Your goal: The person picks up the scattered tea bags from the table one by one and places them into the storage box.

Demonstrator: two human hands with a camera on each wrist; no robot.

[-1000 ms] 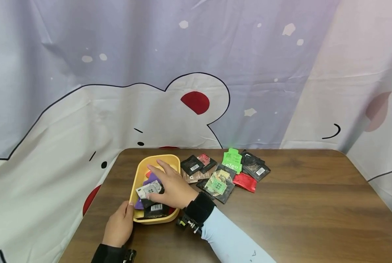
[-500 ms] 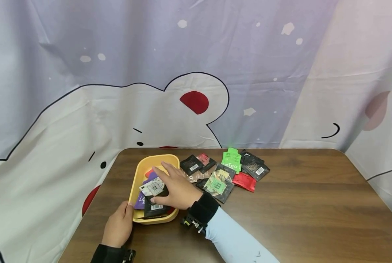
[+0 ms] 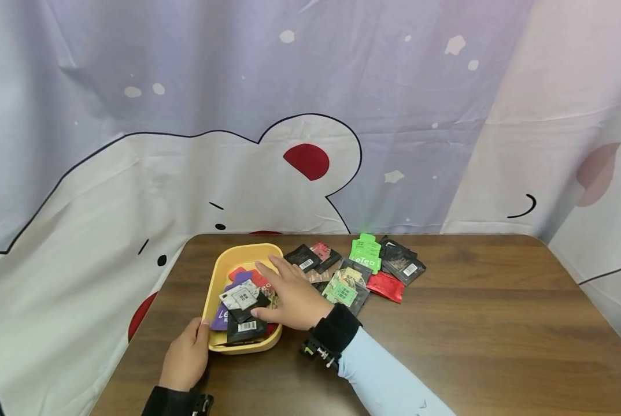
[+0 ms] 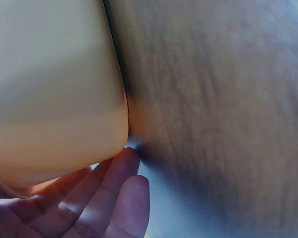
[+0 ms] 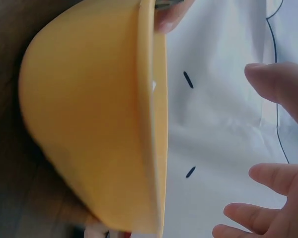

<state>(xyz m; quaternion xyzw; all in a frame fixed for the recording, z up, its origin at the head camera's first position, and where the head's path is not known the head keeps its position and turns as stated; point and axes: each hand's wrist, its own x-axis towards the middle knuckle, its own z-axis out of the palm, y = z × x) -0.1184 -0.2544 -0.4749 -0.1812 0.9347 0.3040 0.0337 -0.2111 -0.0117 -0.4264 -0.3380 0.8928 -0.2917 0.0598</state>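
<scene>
- Head view: the left hand [image 3: 185, 357] rests against the near left corner of the yellow oval plastic tray [image 3: 218, 273], fingers relaxed along its wall, gripping nothing. The right hand [image 3: 292, 297] lies spread over the tray's right rim, fingers straight, fingertips touching the small foil sachets [image 3: 243, 312] piled inside. More loose sachets [image 3: 365, 271] lie just right of the tray on the brown wooden table [image 3: 472, 323].
- Left wrist view: straight fingers [image 4: 97, 198] touch the tray's [image 4: 54, 99] lower outer wall.
- Right wrist view: the fingers [image 5: 275, 89] hang spread and open beside the tray [image 5: 89, 129], holding nothing.
</scene>
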